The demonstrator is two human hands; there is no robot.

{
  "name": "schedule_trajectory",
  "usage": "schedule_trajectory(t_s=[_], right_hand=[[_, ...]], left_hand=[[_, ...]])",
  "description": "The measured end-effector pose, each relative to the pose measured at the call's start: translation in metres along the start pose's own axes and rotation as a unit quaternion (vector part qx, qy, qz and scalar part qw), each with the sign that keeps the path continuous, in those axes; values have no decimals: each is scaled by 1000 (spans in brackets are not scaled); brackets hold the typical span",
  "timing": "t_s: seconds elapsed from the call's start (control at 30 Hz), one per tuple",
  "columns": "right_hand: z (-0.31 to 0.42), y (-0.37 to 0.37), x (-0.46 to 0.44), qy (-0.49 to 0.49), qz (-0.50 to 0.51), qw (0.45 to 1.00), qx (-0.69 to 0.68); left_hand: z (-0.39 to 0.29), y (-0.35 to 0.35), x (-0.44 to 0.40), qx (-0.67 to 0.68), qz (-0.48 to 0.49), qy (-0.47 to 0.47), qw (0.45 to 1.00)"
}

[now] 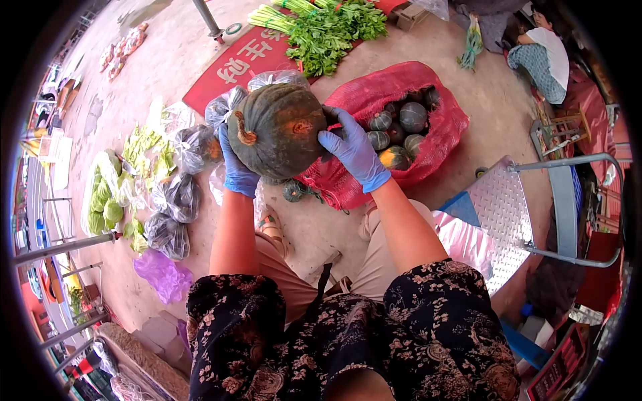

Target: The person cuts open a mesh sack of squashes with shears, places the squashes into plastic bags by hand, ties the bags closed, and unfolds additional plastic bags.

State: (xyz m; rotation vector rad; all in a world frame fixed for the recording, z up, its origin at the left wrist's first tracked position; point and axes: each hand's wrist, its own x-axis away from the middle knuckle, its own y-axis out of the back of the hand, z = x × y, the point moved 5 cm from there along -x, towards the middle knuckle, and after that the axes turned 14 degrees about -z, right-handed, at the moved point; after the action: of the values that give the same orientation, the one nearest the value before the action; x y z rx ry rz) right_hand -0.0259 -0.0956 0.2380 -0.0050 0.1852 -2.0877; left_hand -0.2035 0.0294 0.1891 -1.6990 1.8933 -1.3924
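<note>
A large dark green pumpkin (277, 130) with a dry stem and an orange patch is held up in front of me. My left hand (239, 170), in a blue glove, grips its left side; most of those fingers are hidden behind it. On the other side, my right hand (356, 152), gloved too, presses thumb and fingers against the rind. Below and to the right lies a red mesh sack (348, 97), its mouth showing several small dark pumpkins (413, 117). Another small pumpkin (292, 191) sits on the ground beneath the big one.
Bagged produce (175, 202) and a purple plastic bag (163, 275) lie to the left. Leafy celery (328, 40) rests on a red mat (217, 75) ahead. At right stands a metal-plate cart (501, 210). A person (545, 57) sits at the upper right.
</note>
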Motion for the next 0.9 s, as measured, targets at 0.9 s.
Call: schedule_trajectory(t_s=[0.9], right_hand=[[-13,3,2,52,-43,986,151]], left_hand=[[15,1,8,20,60,159,985]])
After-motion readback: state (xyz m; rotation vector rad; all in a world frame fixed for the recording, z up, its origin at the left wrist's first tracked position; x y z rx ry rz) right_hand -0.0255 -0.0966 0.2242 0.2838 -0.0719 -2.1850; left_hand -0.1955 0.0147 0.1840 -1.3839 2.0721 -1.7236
